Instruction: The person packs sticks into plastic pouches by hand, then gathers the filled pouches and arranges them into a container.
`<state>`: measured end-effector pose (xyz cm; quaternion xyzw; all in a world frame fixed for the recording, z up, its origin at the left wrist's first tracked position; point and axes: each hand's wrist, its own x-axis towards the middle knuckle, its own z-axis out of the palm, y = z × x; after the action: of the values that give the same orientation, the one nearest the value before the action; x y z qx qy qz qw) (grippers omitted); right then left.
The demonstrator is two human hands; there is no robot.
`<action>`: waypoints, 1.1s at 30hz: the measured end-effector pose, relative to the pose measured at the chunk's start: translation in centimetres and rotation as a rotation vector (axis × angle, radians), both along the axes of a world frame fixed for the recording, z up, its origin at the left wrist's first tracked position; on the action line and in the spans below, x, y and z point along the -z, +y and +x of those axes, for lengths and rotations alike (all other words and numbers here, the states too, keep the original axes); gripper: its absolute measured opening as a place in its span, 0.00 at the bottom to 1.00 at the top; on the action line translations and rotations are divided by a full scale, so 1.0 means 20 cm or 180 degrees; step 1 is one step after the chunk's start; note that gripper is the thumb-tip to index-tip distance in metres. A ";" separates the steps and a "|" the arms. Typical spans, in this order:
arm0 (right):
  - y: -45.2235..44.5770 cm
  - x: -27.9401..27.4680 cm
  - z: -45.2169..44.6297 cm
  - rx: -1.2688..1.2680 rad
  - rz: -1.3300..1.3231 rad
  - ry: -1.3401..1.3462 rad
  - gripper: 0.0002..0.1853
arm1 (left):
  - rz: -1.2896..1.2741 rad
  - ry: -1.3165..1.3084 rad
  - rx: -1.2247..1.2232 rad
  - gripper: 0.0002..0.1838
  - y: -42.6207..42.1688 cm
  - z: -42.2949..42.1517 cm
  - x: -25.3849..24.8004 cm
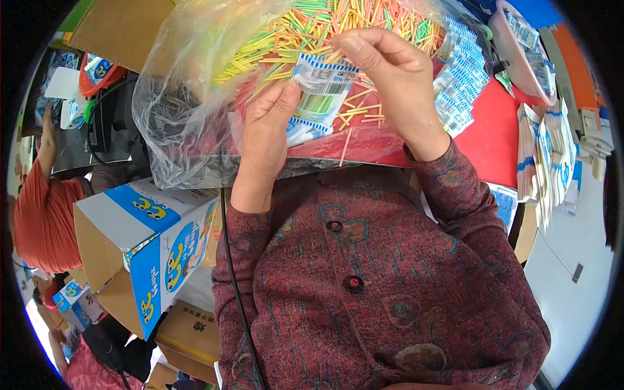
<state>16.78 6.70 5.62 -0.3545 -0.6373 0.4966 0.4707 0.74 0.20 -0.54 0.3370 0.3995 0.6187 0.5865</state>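
Note:
A small blue-and-white printed packet (323,81) is pinched at its left edge by my left hand (268,123). Green sticks show through its clear window. At the packet's top edge, my right hand (403,81) pinches a few thin pale sticks (334,56) between thumb and fingers. Whether their tips are inside the packet I cannot tell. Behind both hands lies a large heap of thin yellow, green, pink and orange sticks (279,49) on a clear plastic sheet (175,123). Under my left hand's packet another packet (305,132) is partly hidden.
Overlapping packets (461,78) lie in a row on the red tabletop (497,136) to the right. Beyond them stands a pink basket (513,49) of packets. Folded printed bags (549,153) are at far right. An open carton (149,234) and co-workers (45,221) are at left.

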 end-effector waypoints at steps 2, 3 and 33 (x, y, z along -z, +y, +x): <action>-0.01 0.00 0.01 0.0126 -0.0262 0.0127 0.11 | -0.0004 0.0048 0.0033 0.17 0.00 0.01 -0.01; -0.01 0.00 0.01 -0.0045 -0.0136 -0.0046 0.11 | 0.0022 0.0088 0.0057 0.17 -0.01 0.01 -0.02; -0.10 0.27 0.83 0.0824 0.2050 -0.2909 0.18 | 0.0763 0.5097 -0.0827 0.19 -0.08 -0.13 0.06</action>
<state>33.32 4.75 0.21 -0.4470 -0.8466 0.0121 0.2886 -1.77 -1.45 -1.72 0.6881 0.6642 0.2922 0.0073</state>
